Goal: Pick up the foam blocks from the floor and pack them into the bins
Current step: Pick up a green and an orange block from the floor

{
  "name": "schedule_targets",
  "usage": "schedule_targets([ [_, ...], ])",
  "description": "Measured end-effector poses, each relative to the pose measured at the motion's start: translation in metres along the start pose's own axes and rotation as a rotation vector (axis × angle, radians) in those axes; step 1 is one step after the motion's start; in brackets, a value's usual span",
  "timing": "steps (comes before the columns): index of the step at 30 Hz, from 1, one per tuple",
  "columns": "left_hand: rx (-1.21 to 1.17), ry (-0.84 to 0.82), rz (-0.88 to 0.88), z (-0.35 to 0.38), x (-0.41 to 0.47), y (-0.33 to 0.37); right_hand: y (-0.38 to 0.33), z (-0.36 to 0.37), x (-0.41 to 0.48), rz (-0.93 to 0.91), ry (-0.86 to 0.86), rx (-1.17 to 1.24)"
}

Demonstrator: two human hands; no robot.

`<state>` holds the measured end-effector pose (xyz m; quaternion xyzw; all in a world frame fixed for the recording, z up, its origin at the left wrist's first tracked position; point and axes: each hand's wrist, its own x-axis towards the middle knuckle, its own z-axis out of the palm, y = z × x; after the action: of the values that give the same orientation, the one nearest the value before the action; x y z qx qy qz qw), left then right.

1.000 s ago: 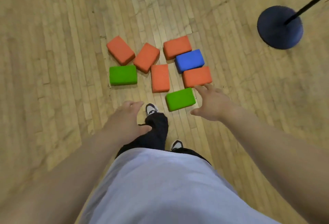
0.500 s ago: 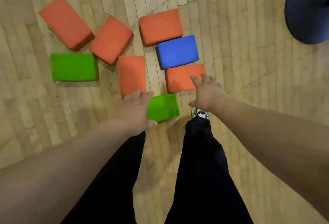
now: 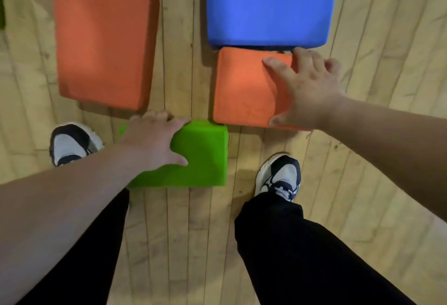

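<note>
Head view, straight down onto a pale wooden plank floor (image 3: 362,183). Between two black-and-white trainers (image 3: 280,176), below black trouser legs (image 3: 314,256): a green rectangular foam block (image 3: 203,154), lying flat, matte and finely grained, with softly rounded corners and its long axis running left to right. Gripped at its left end by the left hand (image 3: 150,142), fingers (image 3: 154,116) curled over the far edge, thumb laid across the top face.

At its far right corner, seemingly touching: an orange rectangular foam block (image 3: 242,91), also flat, same fuzzy matte skin, long axis left to right, right end hidden under the right hand (image 3: 307,91). Grasped there with spread fingers hooked over the far edge, forefinger flat on top, thumb against the near edge.

Butted against its far side: a blue rectangular foam block (image 3: 266,4), broad face up, smoother in look, cut off by the top of the frame.

To the left, apart from these across bare planks: a second orange foam block (image 3: 101,38), flat, thick-sided, rounded at the corners, long axis pointing away from the person.
</note>
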<state>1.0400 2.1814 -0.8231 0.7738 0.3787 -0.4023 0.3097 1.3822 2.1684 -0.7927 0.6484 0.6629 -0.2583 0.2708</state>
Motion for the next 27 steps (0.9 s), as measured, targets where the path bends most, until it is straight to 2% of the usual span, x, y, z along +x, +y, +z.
schedule_targets([
  [5,-0.016,-0.089,-0.018,0.006,-0.023,0.009,-0.017,-0.012,-0.006,0.009,-0.016,-0.052],
  [10,-0.163,-0.22,-0.003,-0.007,-0.051,0.018,-0.014,-0.027,-0.016,-0.009,0.006,-0.035],
  [13,-0.171,-0.153,-0.043,-0.003,-0.074,0.021,-0.017,-0.025,-0.028,-0.009,-0.085,0.106],
  [16,-0.156,-0.067,-0.142,0.002,-0.107,0.021,-0.033,-0.017,-0.056,-0.024,-0.189,0.123],
  [19,-0.243,0.015,-0.242,-0.017,-0.151,0.008,-0.067,-0.027,-0.091,0.033,-0.289,0.154],
  [22,-0.337,0.112,-0.298,-0.051,-0.196,-0.012,-0.11,-0.058,-0.122,0.072,-0.319,0.184],
  [27,-0.512,0.219,-0.434,-0.093,-0.277,-0.048,-0.176,-0.138,-0.166,0.153,-0.28,0.462],
])
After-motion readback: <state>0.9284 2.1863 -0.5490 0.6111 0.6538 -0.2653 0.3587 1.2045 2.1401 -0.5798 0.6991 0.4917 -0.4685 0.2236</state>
